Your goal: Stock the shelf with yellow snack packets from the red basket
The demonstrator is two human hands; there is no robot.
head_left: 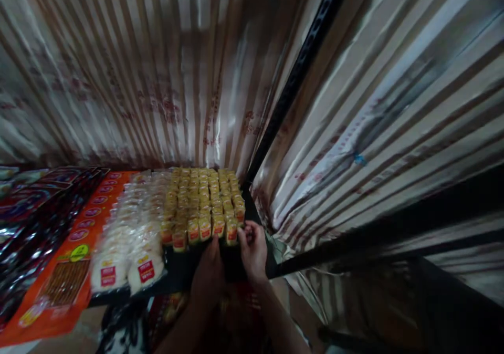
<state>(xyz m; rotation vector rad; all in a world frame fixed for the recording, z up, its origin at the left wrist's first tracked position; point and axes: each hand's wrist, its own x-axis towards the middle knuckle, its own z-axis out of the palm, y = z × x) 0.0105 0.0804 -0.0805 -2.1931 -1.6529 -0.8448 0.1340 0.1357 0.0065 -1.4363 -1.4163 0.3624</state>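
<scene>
Small yellow-wrapped snack packs (205, 227) with red labels stand in tight rows on a dark shelf (185, 264). At the front right corner of the rows, my right hand (255, 246) has its thumb and fingers curled together at the edge of one small snack pack (231, 232). My left hand (208, 270) is low in front of the rows, its tip just below another pack (218, 227). Shadow and blur hide most of the left fingers.
Left of the yellow packs lie clear bags of round white food (145, 271), an orange snack bag (69, 275) and dark shiny packets (43, 228). A black slotted post (293, 89) rises at the back corner. Striped plastic sheeting (189, 70) hangs behind.
</scene>
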